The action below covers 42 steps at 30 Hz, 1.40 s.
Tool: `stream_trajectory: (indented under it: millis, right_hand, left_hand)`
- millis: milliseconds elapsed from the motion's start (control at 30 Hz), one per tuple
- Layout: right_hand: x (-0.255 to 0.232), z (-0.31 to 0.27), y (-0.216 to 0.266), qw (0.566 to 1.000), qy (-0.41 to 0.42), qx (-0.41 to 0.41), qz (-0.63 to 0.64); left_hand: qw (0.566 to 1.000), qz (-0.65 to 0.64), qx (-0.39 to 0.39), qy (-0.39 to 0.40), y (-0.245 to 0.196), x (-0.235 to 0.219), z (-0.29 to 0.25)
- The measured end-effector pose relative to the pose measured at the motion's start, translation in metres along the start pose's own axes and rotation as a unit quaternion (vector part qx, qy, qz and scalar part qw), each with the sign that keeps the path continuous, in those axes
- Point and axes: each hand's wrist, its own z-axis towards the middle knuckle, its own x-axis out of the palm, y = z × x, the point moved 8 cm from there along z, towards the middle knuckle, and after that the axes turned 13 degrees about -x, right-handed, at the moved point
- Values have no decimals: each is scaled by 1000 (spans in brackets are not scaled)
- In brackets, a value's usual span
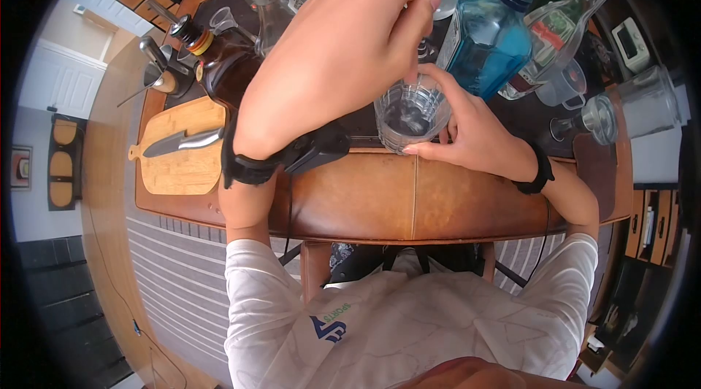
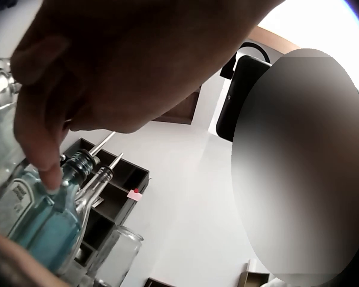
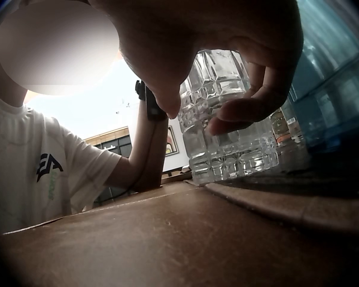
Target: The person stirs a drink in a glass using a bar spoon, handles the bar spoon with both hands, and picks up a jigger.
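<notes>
Where the wooden cutting board (image 1: 182, 148) lies at the left of the brown tabletop (image 1: 380, 199), a knife (image 1: 182, 142) rests on it, with a dark brown bottle (image 1: 219, 60) just behind. Next comes the left hand (image 1: 343, 53), raised over the glass tumbler (image 1: 411, 113), its fingers (image 1: 423, 20) curled and pinched together above the rim; what they hold is too small to tell. That tumbler stands upright near the tabletop's front edge, and the right hand (image 1: 467, 126) grips its side, thumb and fingers (image 3: 245, 110) wrapped round the cut glass. Just behind stands a blue bottle (image 1: 489, 39), then a clear bottle (image 1: 562, 24).
</notes>
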Motion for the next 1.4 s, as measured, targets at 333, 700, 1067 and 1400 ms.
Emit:
stream_trajectory:
  millis: [333, 700, 1067, 1400]
  right_hand:
    - [-1, 1, 4, 999, -19, -36, 9]
    - [-1, 0, 0, 1000, 6, 8, -7]
    - [-2, 0, 4, 1000, -10, -22, -9]
    - [-2, 1, 4, 1000, -8, -21, -9]
  left_hand:
    - [992, -100, 6, 81, -9, 10, -7]
    - [997, 29, 56, -47, -8, 1, 0]
    - [998, 40, 47, -13, -13, 1, -4]
    - [998, -26, 49, 29, -13, 6, -8]
